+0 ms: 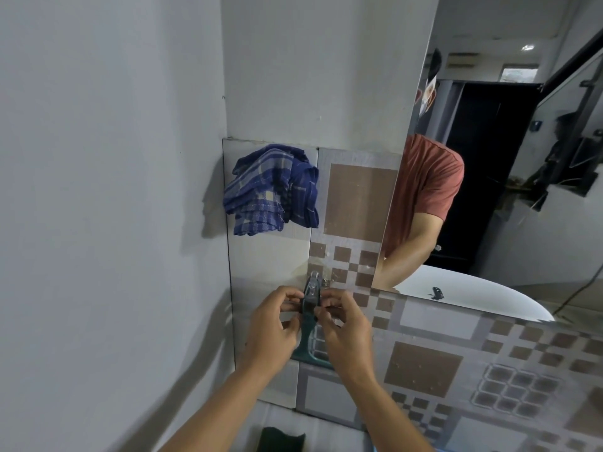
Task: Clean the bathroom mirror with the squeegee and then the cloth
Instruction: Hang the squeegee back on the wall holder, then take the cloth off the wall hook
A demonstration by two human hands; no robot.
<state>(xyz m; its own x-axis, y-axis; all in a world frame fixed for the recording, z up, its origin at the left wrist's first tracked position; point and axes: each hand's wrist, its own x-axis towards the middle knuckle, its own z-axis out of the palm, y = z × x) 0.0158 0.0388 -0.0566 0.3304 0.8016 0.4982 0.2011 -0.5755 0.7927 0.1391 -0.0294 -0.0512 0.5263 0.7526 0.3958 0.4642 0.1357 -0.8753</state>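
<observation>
**Taking the squeegee off its wall hook**

At far left the plain grey wall meets the tiled strip at a corner, so there is little room to swing that way. Up on the tiles hangs the blue-and-cream checked cloth, bunched and untouched, well above the hands. Below it, the left hand and the right hand meet on the dark green plastic squeegee, which hangs blade-down from a small clear hook. Both sets of fingers pinch the top of its handle, one from each side.

This looks like the first step: freeing the tool. The next move likely calls for lifting the handle up and off the hook, then carrying it right to the frameless mirror, whose left edge slants close beside the hook. Open room lies rightward, across the glass; the patterned brown-and-grey tiles border the mirror's lower edge.
</observation>
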